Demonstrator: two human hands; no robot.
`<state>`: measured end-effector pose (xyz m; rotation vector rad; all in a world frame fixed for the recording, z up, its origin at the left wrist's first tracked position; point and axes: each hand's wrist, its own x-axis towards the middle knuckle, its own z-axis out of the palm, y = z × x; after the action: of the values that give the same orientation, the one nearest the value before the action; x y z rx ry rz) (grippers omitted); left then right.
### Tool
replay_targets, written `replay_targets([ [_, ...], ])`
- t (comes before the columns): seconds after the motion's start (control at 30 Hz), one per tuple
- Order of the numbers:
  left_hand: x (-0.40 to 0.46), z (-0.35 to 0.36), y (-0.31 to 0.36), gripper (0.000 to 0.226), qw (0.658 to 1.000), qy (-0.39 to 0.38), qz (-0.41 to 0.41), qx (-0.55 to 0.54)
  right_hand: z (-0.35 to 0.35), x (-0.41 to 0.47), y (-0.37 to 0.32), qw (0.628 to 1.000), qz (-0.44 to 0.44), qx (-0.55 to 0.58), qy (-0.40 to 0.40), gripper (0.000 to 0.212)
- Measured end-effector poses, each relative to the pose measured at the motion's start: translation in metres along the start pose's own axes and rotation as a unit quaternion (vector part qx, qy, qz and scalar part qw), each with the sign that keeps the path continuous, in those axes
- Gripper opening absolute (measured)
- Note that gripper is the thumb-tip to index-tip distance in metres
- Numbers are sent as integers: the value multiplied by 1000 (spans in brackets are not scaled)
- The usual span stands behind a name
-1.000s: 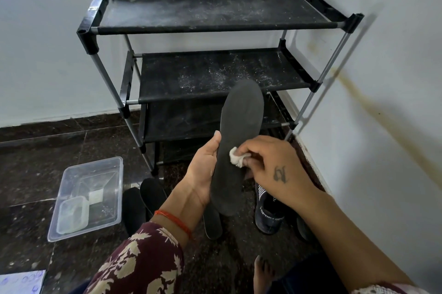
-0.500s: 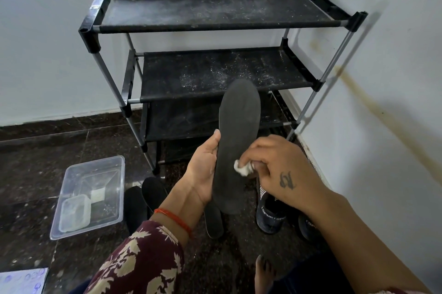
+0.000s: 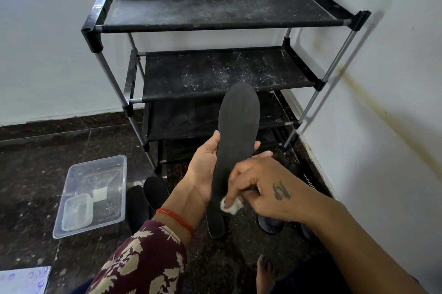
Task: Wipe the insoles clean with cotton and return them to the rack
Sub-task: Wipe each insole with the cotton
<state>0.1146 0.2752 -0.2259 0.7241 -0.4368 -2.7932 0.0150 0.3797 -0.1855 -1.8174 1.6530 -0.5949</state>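
Rack (image 3: pixel 215 6) against the white wall, black, several tiers, upper shelves dusty and bare of insoles. Below and to the left on the dark floor (image 3: pixel 35 162), clear plastic tub (image 3: pixel 95 166) with a smaller container inside. Beside it, two more insoles (image 3: pixel 153 190) lying flat on the floor, presumably awaiting a turn or already done; cannot tell which. Centre of view, black insole (image 3: pixel 239 126) held upright in front of the lower shelves, toe end up, heel end down. Left hand (image 3: pixel 203 169) wrapped around its left edge, thumb on the front, fingertips peeking round the right edge. Right hand (image 3: pixel 263 188) pinching a small wad of white cotton (image 3: pixel 230 206) between thumb and fingers, pressed against the insole's lower part near the heel. Wiping step, then, seemingly close to the bottom of the face. Next, probably: lifting the cotton clear, checking or turning the insole, and setting it flat on a shelf, with the left hand's grip kept firm against flexing.
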Motion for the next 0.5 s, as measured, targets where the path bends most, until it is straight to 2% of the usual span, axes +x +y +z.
replay_targets([
  [0.07, 2, -3, 1, 68, 1000, 6, 8, 2, -2, -2, 5, 998, -1, -58, 26, 38],
  [0.13, 4, -6, 3, 68, 1000, 14, 21, 6, -2, -2, 10, 990, -2, -103, 100, 34],
  [0.23, 6, -7, 4, 69, 999, 24, 27, 6, 3, 2, 11, 979, 2, -107, 176, 26],
  [0.33, 7, -6, 1, 69, 999, 28, 26, -9, 9, 6, 3, 987, 16, -53, 149, 23],
  [0.43, 4, -5, -1, 65, 998, 40, 27, -30, 8, 5, -6, 996, 12, 33, 83, 26],
  [0.5, 3, -3, -2, 65, 998, 42, 23, -51, 9, 4, -9, 998, -1, 50, 29, 30],
])
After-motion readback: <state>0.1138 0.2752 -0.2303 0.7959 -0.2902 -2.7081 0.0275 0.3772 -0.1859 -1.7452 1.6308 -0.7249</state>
